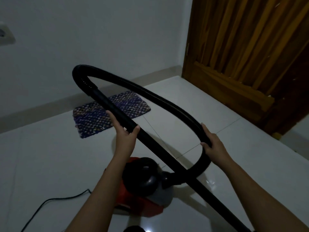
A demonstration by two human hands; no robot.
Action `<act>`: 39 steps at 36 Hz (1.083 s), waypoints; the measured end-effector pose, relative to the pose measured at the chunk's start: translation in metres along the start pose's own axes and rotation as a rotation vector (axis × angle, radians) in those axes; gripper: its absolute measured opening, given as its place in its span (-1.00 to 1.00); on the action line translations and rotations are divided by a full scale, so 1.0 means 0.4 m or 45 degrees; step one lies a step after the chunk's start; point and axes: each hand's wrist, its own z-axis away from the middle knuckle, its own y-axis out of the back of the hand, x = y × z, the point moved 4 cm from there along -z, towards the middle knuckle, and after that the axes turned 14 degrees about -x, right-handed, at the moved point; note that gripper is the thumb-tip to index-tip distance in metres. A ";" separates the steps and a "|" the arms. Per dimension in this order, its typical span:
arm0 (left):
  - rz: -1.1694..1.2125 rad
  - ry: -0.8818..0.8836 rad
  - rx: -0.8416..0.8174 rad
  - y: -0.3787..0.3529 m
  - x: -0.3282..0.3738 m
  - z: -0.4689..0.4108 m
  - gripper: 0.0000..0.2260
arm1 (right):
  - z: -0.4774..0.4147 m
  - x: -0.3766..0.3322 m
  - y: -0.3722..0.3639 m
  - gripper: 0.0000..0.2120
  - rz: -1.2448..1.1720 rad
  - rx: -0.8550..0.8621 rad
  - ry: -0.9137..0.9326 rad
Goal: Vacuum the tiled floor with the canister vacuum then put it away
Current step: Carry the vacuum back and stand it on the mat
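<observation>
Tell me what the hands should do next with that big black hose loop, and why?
Probably lower the rigid black wand toward the white tiled floor. The left hand grips the wand high in the air, the right hand holds the ribbed black hose, and the red canister vacuum sits below, so nothing is cleaning the tiles yet.
</observation>
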 end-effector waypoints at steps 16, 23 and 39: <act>-0.022 0.103 -0.203 -0.066 -0.050 -0.006 -0.09 | -0.021 -0.195 -0.185 0.24 0.663 0.118 -0.021; 0.058 0.189 -0.230 -0.059 -0.102 -0.004 -0.10 | -0.053 -0.188 -0.230 0.16 0.854 0.196 -0.039; 0.262 0.257 -0.229 -0.032 -0.144 -0.028 -0.08 | -0.072 -0.190 -0.297 -0.15 0.879 0.250 0.022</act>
